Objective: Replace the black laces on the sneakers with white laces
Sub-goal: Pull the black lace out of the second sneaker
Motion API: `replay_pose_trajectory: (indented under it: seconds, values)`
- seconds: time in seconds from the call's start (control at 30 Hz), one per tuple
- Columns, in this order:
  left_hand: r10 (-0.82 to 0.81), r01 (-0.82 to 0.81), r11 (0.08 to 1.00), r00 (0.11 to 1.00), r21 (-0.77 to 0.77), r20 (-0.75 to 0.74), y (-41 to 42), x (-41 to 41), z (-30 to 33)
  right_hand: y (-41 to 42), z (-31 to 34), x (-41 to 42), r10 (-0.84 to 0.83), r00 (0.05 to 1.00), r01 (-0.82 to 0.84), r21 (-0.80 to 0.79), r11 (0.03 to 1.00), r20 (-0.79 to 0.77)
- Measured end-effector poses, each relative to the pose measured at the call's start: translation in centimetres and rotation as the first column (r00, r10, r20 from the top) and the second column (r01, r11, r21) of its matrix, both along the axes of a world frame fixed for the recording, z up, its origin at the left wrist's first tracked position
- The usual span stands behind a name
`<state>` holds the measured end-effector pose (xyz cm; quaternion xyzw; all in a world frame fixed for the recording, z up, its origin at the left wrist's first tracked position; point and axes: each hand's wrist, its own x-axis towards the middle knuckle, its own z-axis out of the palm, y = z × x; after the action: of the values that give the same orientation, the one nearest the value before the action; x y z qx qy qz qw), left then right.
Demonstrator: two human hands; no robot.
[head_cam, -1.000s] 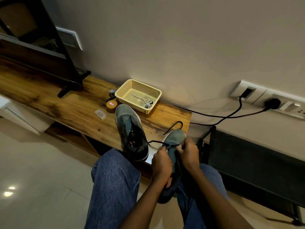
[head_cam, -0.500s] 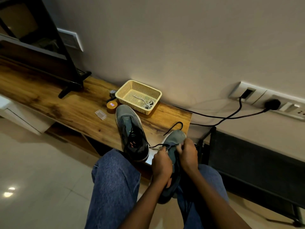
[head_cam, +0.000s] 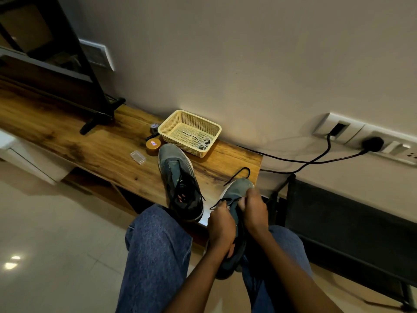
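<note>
So the tabletop is carrying one sneaker that's sitting there still laced in black. The other sneaker is resting in the lap, with the left hand and right hand curling fingers around it and pinching the black lace. I'm guessing that lace is handling limp and light, so grab near the eyelets. The white laces are waiting in the basket.

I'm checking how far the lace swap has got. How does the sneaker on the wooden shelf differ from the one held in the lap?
The grey sneaker on the wooden shelf lies untouched, its black lace still threaded; the grey sneaker in the lap is held by the left hand and right hand, its black lace partly pulled loose. Both are grey, toes toward the wall.
</note>
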<state>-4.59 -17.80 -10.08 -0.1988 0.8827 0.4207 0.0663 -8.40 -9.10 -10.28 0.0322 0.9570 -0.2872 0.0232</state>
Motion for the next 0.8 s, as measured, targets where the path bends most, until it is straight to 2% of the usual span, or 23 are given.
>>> replay_pose_trajectory:
  seconds: [0.03, 0.1, 0.17, 0.23, 0.33, 0.37, 0.43, 0.5, 0.63, 0.7, 0.8]
  values:
    - [-0.007, 0.007, 1.000, 1.000, -0.014, -0.004, 0.0, 0.0, 0.1, 0.2, -0.2, 0.2, -0.075, 0.997, 0.074, -0.097, 0.993, -0.007]
    - [-0.003, 0.003, 1.000, 1.000, -0.010, -0.004, 0.0, -0.1, 0.1, 0.4, 0.0, 0.3, -0.090, 0.996, 0.088, -0.130, 0.988, -0.013]
    - [0.004, -0.004, 1.000, 1.000, 0.011, -0.004, 0.0, -0.2, -0.2, 0.4, 0.6, 0.0, 0.044, 0.999, -0.043, 0.019, 0.999, -0.005]
    - [0.008, -0.008, 1.000, 1.000, 0.019, 0.005, -0.1, -0.2, -0.2, 0.1, 0.8, -0.4, 0.199, 0.979, -0.203, 0.236, 0.950, 0.041]
    - [0.015, -0.016, 1.000, 1.000, 0.021, 0.009, -0.2, -0.2, -0.3, -0.5, 0.9, -0.5, 0.249, 0.967, -0.251, 0.365, 0.897, 0.054]
    - [0.022, -0.022, 0.999, 1.000, 0.029, 0.008, -0.2, -0.2, -0.3, -0.5, 0.9, -0.4, 0.216, 0.975, -0.217, 0.335, 0.917, 0.040]
    - [0.047, -0.046, 0.998, 0.999, 0.043, -0.001, -0.2, -0.3, -0.2, 0.0, 1.0, -0.4, 0.045, 0.999, -0.044, 0.114, 0.992, -0.005]
    - [0.062, -0.061, 0.998, 0.998, 0.034, -0.014, -0.1, -0.3, -0.2, 0.9, 1.1, -0.8, -0.086, 0.996, 0.086, -0.049, 0.995, 0.002]
    - [0.036, -0.036, 0.999, 0.999, 0.021, -0.016, -0.1, -0.1, -0.4, 1.1, 1.2, -1.1, 0.124, 0.991, -0.133, 0.184, 0.974, 0.058]
    - [0.040, -0.039, 0.999, 0.999, 0.031, -0.013, -0.2, -0.2, -0.3, 0.4, 1.4, -0.9, 0.235, 0.969, -0.248, 0.297, 0.922, 0.078]
    - [0.023, -0.022, 1.000, 1.000, 0.011, -0.018, -0.2, -0.2, -0.2, -0.3, 1.7, -0.8, 0.318, 0.944, -0.320, 0.466, 0.825, 0.086]
